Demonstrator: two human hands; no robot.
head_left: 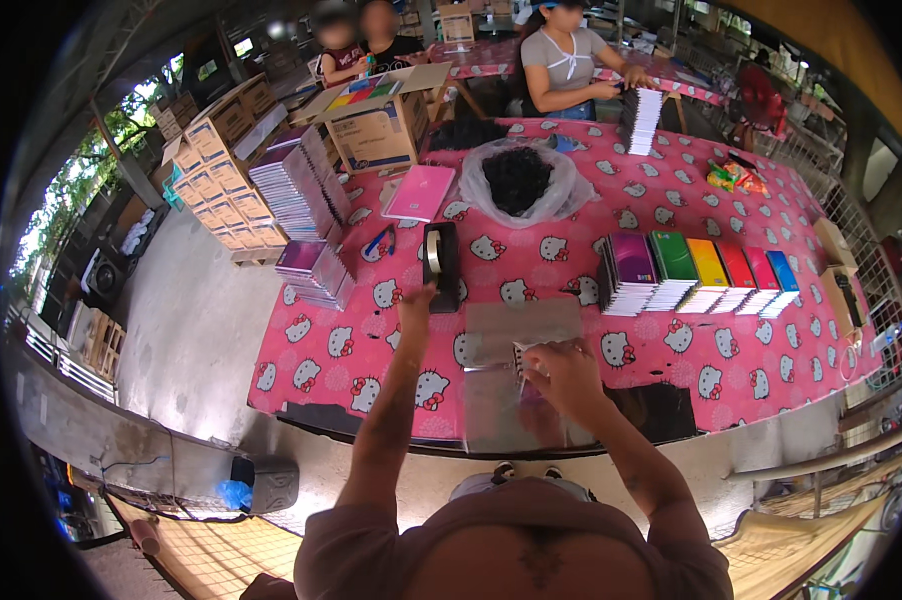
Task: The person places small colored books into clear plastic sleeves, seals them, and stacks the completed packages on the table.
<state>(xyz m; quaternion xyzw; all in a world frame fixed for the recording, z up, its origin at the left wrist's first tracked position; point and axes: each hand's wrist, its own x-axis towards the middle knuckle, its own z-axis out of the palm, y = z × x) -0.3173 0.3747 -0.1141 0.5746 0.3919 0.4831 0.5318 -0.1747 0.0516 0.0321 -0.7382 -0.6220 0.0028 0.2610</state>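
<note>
My left hand (418, 303) reaches to the near end of a black tape dispenser (448, 280), fingers pinched together there; any tape between them is too small to make out. The dispenser holds a pale tape roll (434, 250). My right hand (568, 375) is closed over a notebook (520, 358), mostly hidden under it, with a bit of spiral edge showing. Around and beneath lies a clear plastic sheet (501, 415), spread flat toward the table's near edge.
Stacks of colored notebooks (636, 265) stand to the right; taller plastic-covered stacks (296, 190) rise at left. A pink notebook (420, 192), blue scissors (380, 242) and a bag of black material (517, 180) lie beyond. A co-worker (566, 60) handles a stack across the table.
</note>
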